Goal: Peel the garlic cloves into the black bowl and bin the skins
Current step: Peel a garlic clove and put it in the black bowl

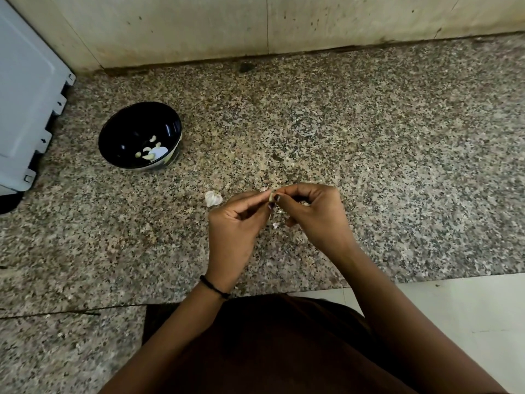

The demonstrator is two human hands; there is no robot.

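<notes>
Speckled granite counter meets a pale tiled wall at the back. Near its front edge, the left grip and right grip together pinch one small pale garlic clove. A skin-on clove lies just beside the left grip. Toward the counter's back-left sits the round black bowl, holding peeled cloves.

The speckled brown-and-grey granite table is polished stone, smooth with a dull sheen. The round black bowl is glossy and catches bright reflections inside. The peeled garlic cloves in it look smooth and waxy. The small tan garlic clove being peeled wears dry, papery skin. The pale grey box looks like matt moulded plastic. The cream tiled wall is smooth but stained.
</notes>
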